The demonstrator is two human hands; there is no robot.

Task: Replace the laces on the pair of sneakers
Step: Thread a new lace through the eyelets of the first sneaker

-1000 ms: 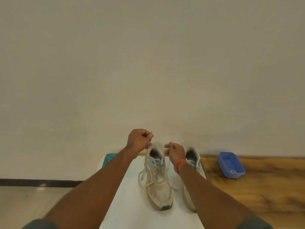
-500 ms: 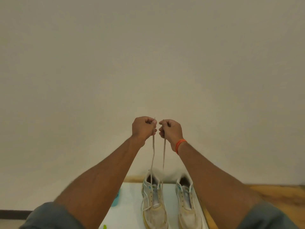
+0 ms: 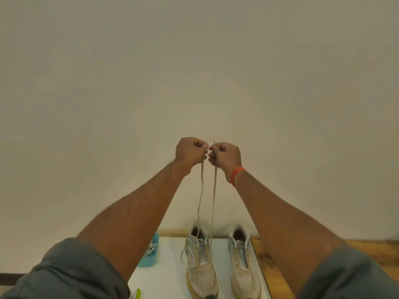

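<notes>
While both hands, left hand (image 3: 190, 152) and right hand (image 3: 225, 156), pinch the pale flat lace (image 3: 212, 203) ends high above the worn white left sneaker (image 3: 200, 266), they likely even its lengths.

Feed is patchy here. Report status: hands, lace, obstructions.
Left hand and right hand each pinch one end of the flat beige lace, raised high. Lace runs down into the left worn white sneaker. Nothing in the way.

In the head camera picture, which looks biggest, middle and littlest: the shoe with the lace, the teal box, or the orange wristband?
1. The left sneaker, the one with the lace pulled up by both hands, looks biggest.
2. The teal box looks middle-sized, though an arm hides part of it.
3. The orange wristband looks littlest, though it may be nearer the camera.
</notes>
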